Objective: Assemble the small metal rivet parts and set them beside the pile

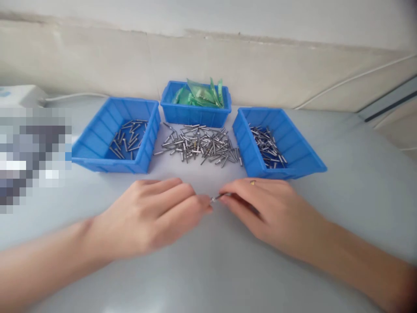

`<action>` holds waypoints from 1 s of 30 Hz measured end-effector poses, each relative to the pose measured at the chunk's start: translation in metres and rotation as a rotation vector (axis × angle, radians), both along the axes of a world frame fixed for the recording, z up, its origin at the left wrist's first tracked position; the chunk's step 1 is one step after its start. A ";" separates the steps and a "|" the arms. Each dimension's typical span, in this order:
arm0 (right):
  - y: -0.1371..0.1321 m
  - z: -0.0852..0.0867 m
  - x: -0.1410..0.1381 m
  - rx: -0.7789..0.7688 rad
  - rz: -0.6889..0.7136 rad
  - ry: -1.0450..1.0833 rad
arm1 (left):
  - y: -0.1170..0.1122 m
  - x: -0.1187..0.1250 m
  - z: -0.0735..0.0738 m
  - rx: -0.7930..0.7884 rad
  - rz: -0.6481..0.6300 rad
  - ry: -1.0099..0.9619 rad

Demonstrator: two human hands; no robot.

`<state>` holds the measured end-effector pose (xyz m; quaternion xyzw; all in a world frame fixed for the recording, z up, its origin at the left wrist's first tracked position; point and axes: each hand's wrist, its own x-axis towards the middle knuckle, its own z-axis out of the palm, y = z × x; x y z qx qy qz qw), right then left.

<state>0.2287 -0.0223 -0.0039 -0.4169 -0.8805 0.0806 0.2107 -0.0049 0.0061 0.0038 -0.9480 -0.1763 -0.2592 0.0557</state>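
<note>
My left hand (156,213) and my right hand (260,204) meet fingertip to fingertip low over the grey table (208,269). Between them is a small metal pin (217,198), pinched by my right fingers; my left fingertips close on its other end. A loose heap of metal pins (198,145) lies just beyond the hands. A ring sits on one finger of my right hand.
Three blue bins stand behind the heap: the left bin (97,143) and the right bin (293,148) hold metal pins, the back bin (195,114) holds green plastic bags (202,93). A wall runs behind, with white cables along it.
</note>
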 end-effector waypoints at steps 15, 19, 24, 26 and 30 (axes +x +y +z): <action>-0.005 0.012 -0.001 0.112 -0.014 0.031 | 0.000 0.002 -0.003 -0.114 0.044 0.118; -0.003 0.011 -0.001 0.075 -0.032 0.018 | 0.001 0.002 -0.001 -0.092 0.046 0.013; 0.000 0.010 0.000 0.062 0.017 -0.024 | 0.001 0.001 -0.001 -0.114 0.062 0.017; 0.000 0.009 0.000 0.094 0.042 -0.036 | 0.000 0.001 0.000 -0.119 0.064 0.022; 0.001 0.007 0.001 0.105 0.081 -0.056 | 0.000 -0.001 0.002 -0.048 0.086 -0.017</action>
